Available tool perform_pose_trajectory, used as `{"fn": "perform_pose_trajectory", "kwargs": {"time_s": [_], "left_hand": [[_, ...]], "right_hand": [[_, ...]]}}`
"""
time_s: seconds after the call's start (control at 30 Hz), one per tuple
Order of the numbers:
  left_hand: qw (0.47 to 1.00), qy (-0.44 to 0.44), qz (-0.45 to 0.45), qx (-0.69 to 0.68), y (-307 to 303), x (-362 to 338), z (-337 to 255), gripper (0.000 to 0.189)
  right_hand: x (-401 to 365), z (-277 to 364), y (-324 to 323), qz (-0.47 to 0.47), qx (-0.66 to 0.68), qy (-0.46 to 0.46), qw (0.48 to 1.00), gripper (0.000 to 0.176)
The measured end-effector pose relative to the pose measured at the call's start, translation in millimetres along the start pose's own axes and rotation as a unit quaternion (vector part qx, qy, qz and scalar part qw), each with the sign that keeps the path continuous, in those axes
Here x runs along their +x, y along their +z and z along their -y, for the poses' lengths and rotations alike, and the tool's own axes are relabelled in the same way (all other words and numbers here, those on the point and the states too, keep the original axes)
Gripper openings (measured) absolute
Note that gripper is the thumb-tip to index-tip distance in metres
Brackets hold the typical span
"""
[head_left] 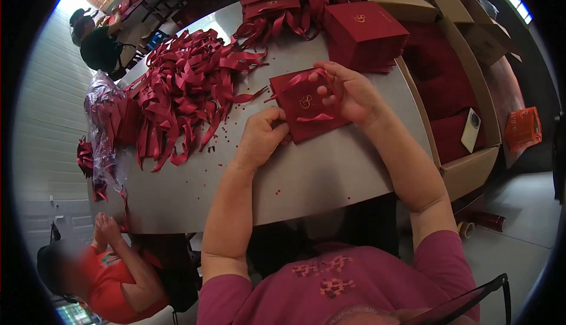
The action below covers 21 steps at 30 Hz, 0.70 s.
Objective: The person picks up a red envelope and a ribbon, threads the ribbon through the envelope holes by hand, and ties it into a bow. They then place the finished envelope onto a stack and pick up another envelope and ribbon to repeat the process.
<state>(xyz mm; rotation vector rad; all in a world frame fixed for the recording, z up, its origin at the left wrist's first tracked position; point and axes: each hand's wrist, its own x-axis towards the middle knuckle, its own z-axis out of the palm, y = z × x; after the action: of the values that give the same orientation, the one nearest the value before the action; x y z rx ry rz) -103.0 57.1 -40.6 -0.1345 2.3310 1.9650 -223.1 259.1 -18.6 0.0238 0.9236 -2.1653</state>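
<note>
A small dark red paper gift bag (300, 126) with a gold logo lies on the metal table in front of me. Shiny red ribbon (306, 77) loops across its face near the top, and another stretch crosses lower down. My left hand (262, 137) grips the bag's lower left edge, its fingertips partly hidden behind it. At the bag's upper right, my right hand (352, 96) has its fingers curled on the ribbon, which runs up to the fingertips.
A big heap of red ribbons (183, 77) covers the table's left. Stacked red bags (365, 30) stand at the back right, beside an open cardboard box (466, 175) holding a phone (470, 130). One person (127, 278) sits at lower left; another (100, 45) works farther back.
</note>
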Motion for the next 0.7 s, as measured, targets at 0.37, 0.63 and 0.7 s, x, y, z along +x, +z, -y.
{"fn": "perform_pose_trajectory", "kwargs": {"time_s": [0.37, 0.63, 0.7], "left_hand": [[0.999, 0.006, 0.035, 0.031, -1.1, -4.7, -9.1, 0.009], [0.953, 0.161, 0.021, 0.255, -19.3, -7.6, -11.1, 0.004], [0.969, 0.039, -0.032, 0.243, -38.6, -18.7, -12.6, 0.003]], "right_hand": [[28.2, -33.5, -18.4, 0.06, 0.048, -0.073, 0.994, 0.032], [30.6, -31.8, -22.6, 0.075, 0.042, -0.038, 0.996, 0.039], [31.3, -33.5, -23.1, 0.083, 0.048, -0.039, 0.995, 0.039]]}}
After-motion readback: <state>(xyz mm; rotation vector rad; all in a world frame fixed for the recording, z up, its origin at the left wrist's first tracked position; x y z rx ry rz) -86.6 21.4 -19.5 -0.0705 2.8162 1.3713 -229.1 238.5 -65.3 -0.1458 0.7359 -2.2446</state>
